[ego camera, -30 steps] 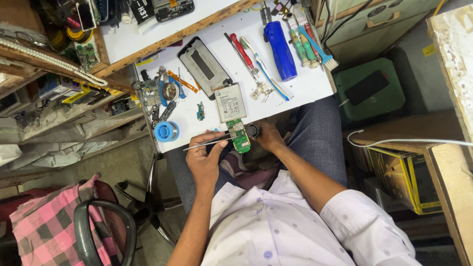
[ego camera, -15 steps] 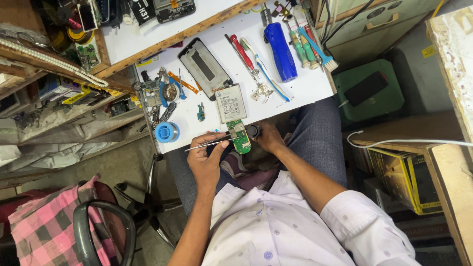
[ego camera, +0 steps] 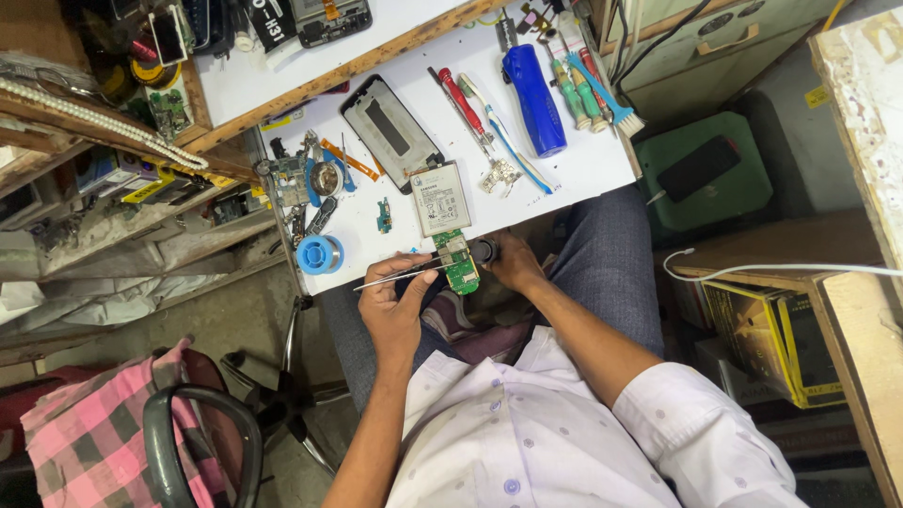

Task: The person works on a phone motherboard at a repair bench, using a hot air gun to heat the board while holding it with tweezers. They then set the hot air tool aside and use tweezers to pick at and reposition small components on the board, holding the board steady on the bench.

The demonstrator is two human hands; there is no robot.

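- Head view: the person sat at the near edge of a white counter (ego camera: 583, 165), both forearms reaching forward over grey trousers.
- The left hand (ego camera: 395, 306) had its fingers (ego camera: 406, 278) clenched on thin metal tweezers (ego camera: 400, 276), which lay nearly level with one end sticking out to the left and the other reaching the board.
- The green board (ego camera: 461, 268) sat at the counter's near edge, between the two hands, just below a flat grey battery (ego camera: 440, 198) that it touched or nearly touched.
- The right hand (ego camera: 513, 263) grasped a dark cylindrical tool (ego camera: 483, 250), pointed at the board's top right; the tip was too small to make out.
- A phone frame (ego camera: 390, 132) lay on the counter beyond the battery.
- A blue solder spool (ego camera: 320, 254) stood left of the tweezers, near the counter's left corner.
- A blue torch (ego camera: 533, 99), a red screwdriver (ego camera: 461, 99) and a brush (ego camera: 607, 99) lay well apart from the hands, at the counter's far side.
- A green box (ego camera: 701, 174) with a dark phone on it sat to the right of the counter.
- A pink checked cloth (ego camera: 89, 442) hung over a chair at lower left.
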